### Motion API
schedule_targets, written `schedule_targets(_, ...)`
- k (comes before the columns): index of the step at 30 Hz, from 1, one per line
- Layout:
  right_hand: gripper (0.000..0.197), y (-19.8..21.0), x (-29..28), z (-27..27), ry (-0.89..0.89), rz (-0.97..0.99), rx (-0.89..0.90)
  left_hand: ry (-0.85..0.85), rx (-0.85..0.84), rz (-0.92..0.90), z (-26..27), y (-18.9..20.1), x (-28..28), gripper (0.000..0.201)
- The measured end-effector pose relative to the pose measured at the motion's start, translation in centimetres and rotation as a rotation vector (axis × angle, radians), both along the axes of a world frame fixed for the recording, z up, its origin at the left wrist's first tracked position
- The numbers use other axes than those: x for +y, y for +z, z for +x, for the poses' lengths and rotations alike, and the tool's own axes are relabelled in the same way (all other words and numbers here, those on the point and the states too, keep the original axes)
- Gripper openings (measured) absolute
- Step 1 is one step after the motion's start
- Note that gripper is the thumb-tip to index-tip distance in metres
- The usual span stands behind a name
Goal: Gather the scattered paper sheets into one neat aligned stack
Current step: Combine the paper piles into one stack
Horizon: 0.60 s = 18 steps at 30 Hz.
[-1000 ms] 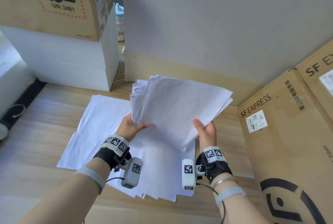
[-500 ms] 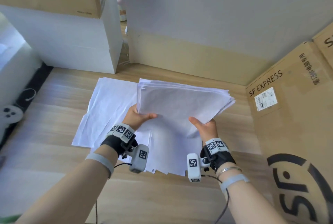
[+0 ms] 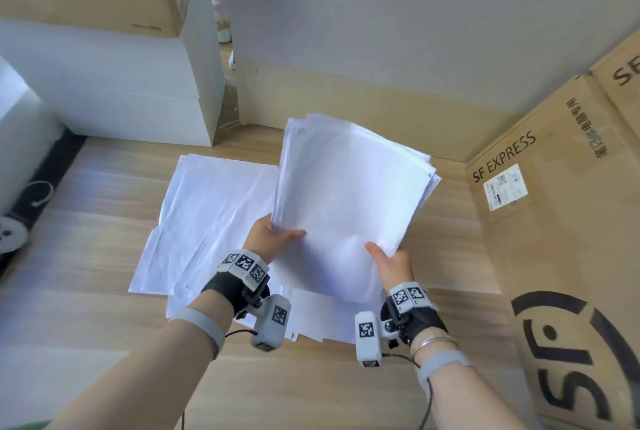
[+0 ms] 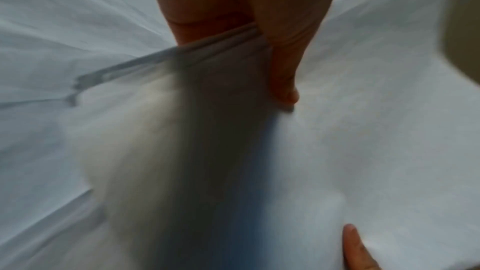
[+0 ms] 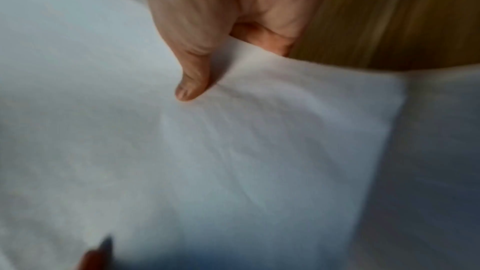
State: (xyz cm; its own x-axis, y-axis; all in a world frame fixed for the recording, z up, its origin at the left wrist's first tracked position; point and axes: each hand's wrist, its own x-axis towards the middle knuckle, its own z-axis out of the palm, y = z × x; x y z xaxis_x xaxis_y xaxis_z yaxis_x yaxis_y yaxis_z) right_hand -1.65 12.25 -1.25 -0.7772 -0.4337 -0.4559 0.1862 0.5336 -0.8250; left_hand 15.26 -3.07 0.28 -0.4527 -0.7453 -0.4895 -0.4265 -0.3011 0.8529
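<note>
**Both hands held up a bunch of paper**

Up off the surface (image 3: 86, 291), a bundle of white paper sheets (image 3: 349, 194) was held in the air, tilted, with its far end pointing to about 12 o'clock. The left hand (image 3: 268, 239) pinched the near left corner, thumb on top and fingers under. The left wrist view showed that thumb pressed on the top sheet, with the sheet edges tucked in by the palm. The right hand (image 3: 391, 261) pinched the near right corner the same way. The edges of the bundle did not line up yet; some stuck out at 3 o'clock.

More loose sheets (image 3: 207, 215) lay flat on the wooden surface under the bundle and out to 9 o'clock. A big brown SF EXPRESS box (image 3: 554, 239) stood at 3 o'clock. White boxes (image 3: 104, 83) sat at 10 o'clock.
</note>
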Motion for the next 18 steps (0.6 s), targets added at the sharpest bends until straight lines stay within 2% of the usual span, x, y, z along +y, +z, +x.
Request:
schedule_targets(4, 0.03, -1.3, 2.5, -3.1, -0.072, 0.108, -0.034, -0.024, -0.204, -0.013, -0.3, -2.7, 0.4, 0.054)
schedule_targets(7, 0.028, -2.6, 5.4, -5.5, -0.147, 0.188, -0.087, -0.123, -0.594, -0.07, 0.1, -4.9, 1.7, 0.075)
schedule_targets(9, 0.023, -3.1, 6.9, -6.5, -0.178, 0.215, -0.103, -0.12, -0.728, -0.111, -0.5, -5.4, 3.0, 0.085)
schedule_targets(14, 0.023, -4.0, 8.5, -7.1, -0.222, 0.226, -0.121, -0.099, -0.892, -0.132, -2.4, -6.2, 4.3, 0.094)
schedule_targets(18, 0.028, -4.7, 8.6, -7.2, -0.211, 0.235, -0.138, -0.123, -0.858, -0.109, -2.6, -6.6, 3.8, 0.086)
